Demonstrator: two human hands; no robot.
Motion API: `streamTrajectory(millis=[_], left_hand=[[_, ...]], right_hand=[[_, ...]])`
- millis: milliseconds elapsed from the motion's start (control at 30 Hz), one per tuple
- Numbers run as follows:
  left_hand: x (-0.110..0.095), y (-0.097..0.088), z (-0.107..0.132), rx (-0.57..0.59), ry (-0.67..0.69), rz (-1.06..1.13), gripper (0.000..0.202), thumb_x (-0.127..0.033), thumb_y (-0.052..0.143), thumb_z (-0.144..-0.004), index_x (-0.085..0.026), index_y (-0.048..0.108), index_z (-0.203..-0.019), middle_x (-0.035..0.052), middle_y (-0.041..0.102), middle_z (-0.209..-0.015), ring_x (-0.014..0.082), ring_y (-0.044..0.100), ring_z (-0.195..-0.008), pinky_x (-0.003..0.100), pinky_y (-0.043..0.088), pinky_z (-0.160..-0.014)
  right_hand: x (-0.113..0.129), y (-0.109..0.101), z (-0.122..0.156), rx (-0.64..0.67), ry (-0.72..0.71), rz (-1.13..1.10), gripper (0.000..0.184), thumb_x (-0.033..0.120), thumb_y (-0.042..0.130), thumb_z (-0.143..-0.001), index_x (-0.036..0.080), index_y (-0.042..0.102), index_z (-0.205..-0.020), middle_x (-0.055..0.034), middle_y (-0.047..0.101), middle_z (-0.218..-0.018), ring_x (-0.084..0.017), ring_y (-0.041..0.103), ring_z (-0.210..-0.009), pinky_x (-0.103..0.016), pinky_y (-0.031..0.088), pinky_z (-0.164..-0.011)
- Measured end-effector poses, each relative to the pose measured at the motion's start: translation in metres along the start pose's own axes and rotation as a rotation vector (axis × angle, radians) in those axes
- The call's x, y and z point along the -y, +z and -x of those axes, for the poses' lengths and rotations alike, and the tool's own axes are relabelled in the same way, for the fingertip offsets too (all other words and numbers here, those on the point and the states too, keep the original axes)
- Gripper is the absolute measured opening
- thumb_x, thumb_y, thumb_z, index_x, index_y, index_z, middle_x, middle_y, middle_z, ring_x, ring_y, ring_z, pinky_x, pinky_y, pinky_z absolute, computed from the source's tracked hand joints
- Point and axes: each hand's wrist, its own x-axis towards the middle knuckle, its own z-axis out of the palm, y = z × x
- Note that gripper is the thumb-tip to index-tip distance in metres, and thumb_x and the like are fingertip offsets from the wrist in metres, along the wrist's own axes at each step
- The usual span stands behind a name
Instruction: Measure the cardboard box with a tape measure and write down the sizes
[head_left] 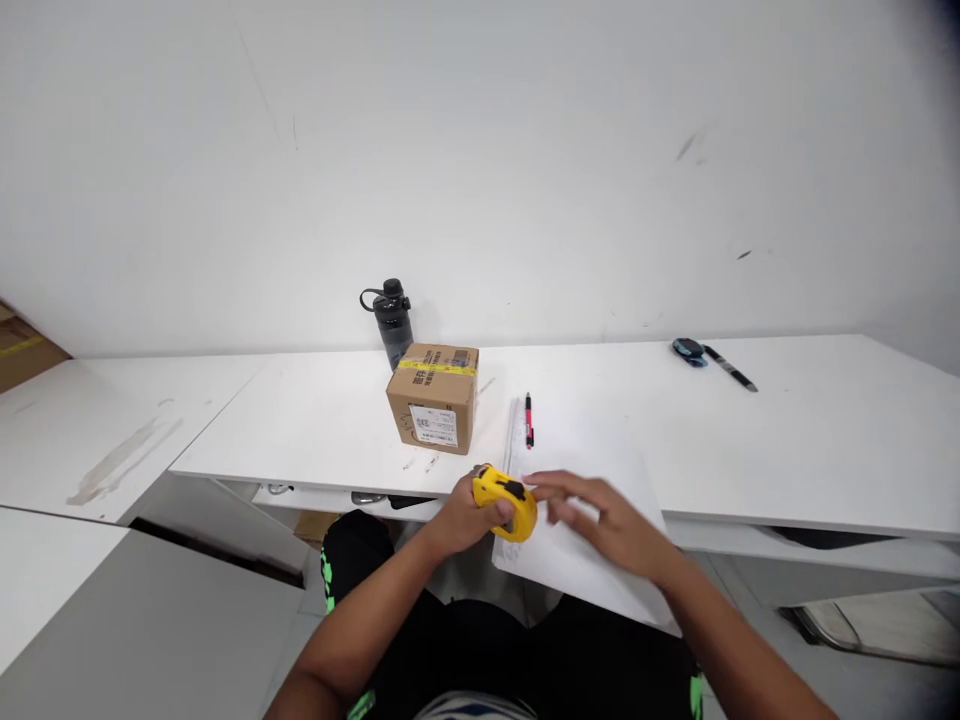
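Observation:
My left hand (457,518) is wrapped around a yellow tape measure (524,521) with a black slider on it, held over the table's front edge. Just to the right is my right hand (616,522), its fingers spread and slightly blurred. Its fingertips reach the side of the tape measure; whether they touch it I cannot tell. Beneath this hand lies a stack of white paper (622,470), overhanging the edge. A red and black pen (529,420) rests at the paper's far left part. Behind my left hand stands a taped cardboard box (435,400) with a white label.
A dark water bottle (394,325) stands behind the box, near the wall. Far right on the white table (787,440) lie a small dark blue object (688,350) and a black marker-like stick (731,369). Another cardboard box (26,350) shows at the left edge.

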Motion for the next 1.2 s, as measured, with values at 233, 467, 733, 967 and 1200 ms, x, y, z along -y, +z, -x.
streamTrajectory(millis=[233,467,733,967,1200], left_hand=[[0.000,-0.011,-0.046,0.102,-0.006,-0.520,0.060,-0.054,0.080,-0.063,-0.018,0.069,-0.110,0.0107,0.066,-0.120,0.0253,0.064,-0.101,0.036,0.050,-0.089],[0.012,-0.012,-0.057,0.034,-0.062,-0.452,0.054,-0.053,0.074,-0.070,-0.016,0.068,-0.109,0.0086,0.070,-0.109,0.0230,0.065,-0.096,0.032,0.051,-0.082],[0.009,-0.010,-0.059,0.027,-0.071,-0.463,0.049,-0.054,0.075,-0.069,-0.016,0.070,-0.100,0.0070,0.071,-0.097,0.0232,0.065,-0.093,0.031,0.050,-0.079],[0.008,-0.009,-0.059,0.027,-0.051,-0.451,0.050,-0.053,0.076,-0.069,-0.016,0.071,-0.102,0.0081,0.070,-0.103,0.0235,0.064,-0.096,0.032,0.051,-0.081],[0.010,-0.010,-0.060,0.062,-0.073,-0.403,0.054,-0.054,0.076,-0.070,-0.017,0.071,-0.109,0.0098,0.069,-0.112,0.0238,0.065,-0.096,0.033,0.052,-0.083]], right_hand=[[-0.071,-0.039,-0.115,-0.383,0.462,0.371,0.056,0.057,0.049,-0.089,0.017,0.059,-0.127,-0.0112,0.073,-0.087,-0.027,0.067,-0.080,-0.037,0.048,-0.072],[-0.113,-0.039,-0.135,-0.392,0.329,0.123,0.032,0.038,0.051,-0.083,0.019,0.069,-0.101,-0.0061,0.072,-0.074,-0.023,0.067,-0.073,-0.035,0.049,-0.070],[-0.119,-0.041,-0.104,-0.502,0.247,-0.112,0.043,0.062,0.051,-0.086,0.020,0.058,-0.079,-0.0019,0.062,-0.064,-0.016,0.057,-0.061,-0.030,0.046,-0.061],[-0.114,-0.025,-0.105,-0.422,0.250,-0.085,0.058,0.069,0.030,-0.091,0.020,0.062,-0.084,0.0016,0.051,-0.056,-0.018,0.051,-0.060,-0.031,0.041,-0.062],[-0.113,-0.024,-0.107,-0.436,0.363,0.016,0.039,0.053,0.054,-0.083,0.022,0.057,-0.060,-0.0019,0.061,-0.064,-0.021,0.055,-0.069,-0.033,0.041,-0.064]])
